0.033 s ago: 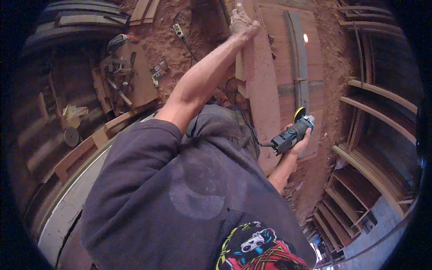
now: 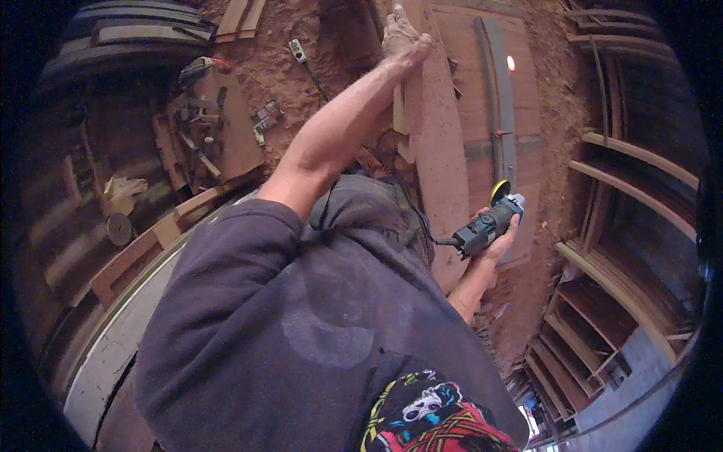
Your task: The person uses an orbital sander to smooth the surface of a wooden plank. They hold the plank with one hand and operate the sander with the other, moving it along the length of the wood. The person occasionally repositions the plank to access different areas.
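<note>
Right hand (image 2: 506, 239) gripping a dark, cylindrical corded power tool (image 2: 486, 228); its round yellow disc (image 2: 499, 193) just beyond the fingers. Left hand (image 2: 404, 39) well ahead, unclenched, fingers loosely extended, at the edge of a long reddish-brown wooden board (image 2: 441, 124). Long narrow grey bar (image 2: 495, 83) ahead of right hand. White socket strip (image 2: 297, 50) left of left hand, on the floor (image 2: 566, 105).

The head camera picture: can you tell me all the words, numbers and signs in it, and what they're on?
There are none that I can read.
Angle grinder in the right hand: any markings are too small and blurred.
Dark T-shirt: a pale, curved, faded shape, with no readable letters.
Colourful print at the lower edge: a picture with a skull-like face, no readable words.
</note>
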`<state>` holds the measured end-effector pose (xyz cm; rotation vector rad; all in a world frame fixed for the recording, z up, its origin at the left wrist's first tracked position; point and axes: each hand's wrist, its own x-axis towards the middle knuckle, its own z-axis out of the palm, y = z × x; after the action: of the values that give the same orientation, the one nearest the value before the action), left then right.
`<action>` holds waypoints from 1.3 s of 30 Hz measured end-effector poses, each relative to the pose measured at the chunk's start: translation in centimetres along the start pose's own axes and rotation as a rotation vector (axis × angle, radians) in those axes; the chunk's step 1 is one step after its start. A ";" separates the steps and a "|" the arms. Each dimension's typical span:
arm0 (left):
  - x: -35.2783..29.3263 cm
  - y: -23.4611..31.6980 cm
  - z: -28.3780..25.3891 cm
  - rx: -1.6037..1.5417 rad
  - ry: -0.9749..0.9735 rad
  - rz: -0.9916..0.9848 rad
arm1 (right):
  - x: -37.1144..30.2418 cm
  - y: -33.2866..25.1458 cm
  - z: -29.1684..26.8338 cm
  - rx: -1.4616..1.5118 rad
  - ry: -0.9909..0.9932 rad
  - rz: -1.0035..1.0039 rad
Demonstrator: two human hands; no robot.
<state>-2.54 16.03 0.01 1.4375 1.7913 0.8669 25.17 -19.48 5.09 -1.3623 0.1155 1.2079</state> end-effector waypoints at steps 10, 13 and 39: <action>-1.9 -3.0 -7.0 0.260 -0.440 0.306 | 0.7 0.1 0.6 0.005 0.014 -0.037; 0.8 -1.7 -10.2 0.628 -0.608 0.388 | 0.9 0.3 1.2 0.036 0.019 -0.029; 26.5 -11.0 1.6 0.669 -1.053 0.596 | 0.8 2.5 4.1 0.095 0.421 -0.170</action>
<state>-11.51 40.25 -12.54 2.2972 0.8286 -0.3422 21.53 -16.43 4.09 -1.4932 0.3429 0.7535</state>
